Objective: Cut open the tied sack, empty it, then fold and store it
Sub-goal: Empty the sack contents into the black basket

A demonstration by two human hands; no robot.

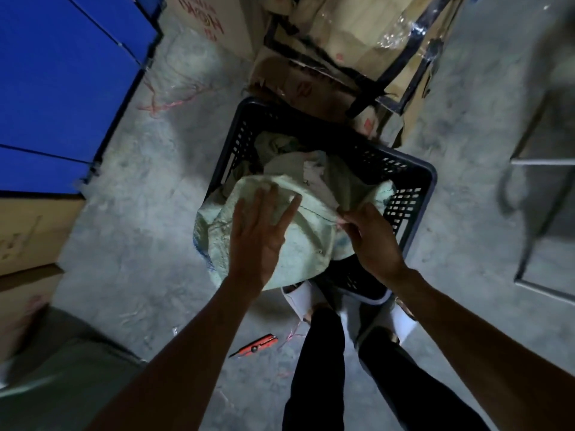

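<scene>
A pale woven sack (311,241) lies over the near left rim of a dark plastic crate (413,178), with crumpled cloth or paper contents (289,157) visible inside the crate. My left hand (258,237) rests flat on the sack with its fingers spread. My right hand (370,234) pinches the sack's edge, where a thin dark thread runs along the fabric. A red utility knife (253,345) lies on the floor near my feet.
Blue panels (62,88) stand at the left above cardboard boxes (28,244). More cardboard boxes (342,42) are piled behind the crate. A metal frame (541,213) stands at the right. Loose pink string (168,104) lies on the concrete floor.
</scene>
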